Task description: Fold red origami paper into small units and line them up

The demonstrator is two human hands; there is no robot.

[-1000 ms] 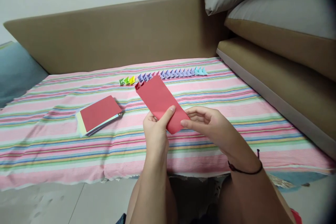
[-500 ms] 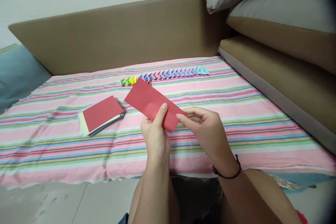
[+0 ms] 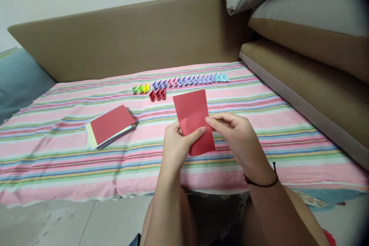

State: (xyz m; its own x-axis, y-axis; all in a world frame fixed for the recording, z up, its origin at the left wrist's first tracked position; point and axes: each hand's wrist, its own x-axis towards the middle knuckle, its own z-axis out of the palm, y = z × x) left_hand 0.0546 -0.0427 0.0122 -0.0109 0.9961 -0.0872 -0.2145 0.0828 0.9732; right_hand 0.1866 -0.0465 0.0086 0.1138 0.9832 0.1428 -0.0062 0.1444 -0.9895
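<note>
Between my hands, above the striped cloth, is a red sheet of paper (image 3: 191, 109), standing nearly upright with its long sides running away from me. My left hand (image 3: 180, 140) grips its lower left part, thumb across the front and fingers hidden behind. The thumb and forefinger of my right hand (image 3: 235, 130) pinch its right edge. Left of my hands lies a stack of coloured paper (image 3: 112, 125) with a red sheet on top. Small red folded paper boats (image 3: 158, 95) sit just beyond the held sheet.
Behind the red boats runs a long row of folded boats (image 3: 190, 80) in purple, pink and blue, with green and yellow ones (image 3: 140, 88) at its left. A striped cloth (image 3: 72, 169) covers the seat. Stacked cushions (image 3: 311, 73) stand at the right; a brown backrest (image 3: 138, 38) rises behind.
The red sheet has turned clockwise from a leftward slant to nearly upright and shifted right. The red boats behind it have come into full view. Both hands keep hold of it.
</note>
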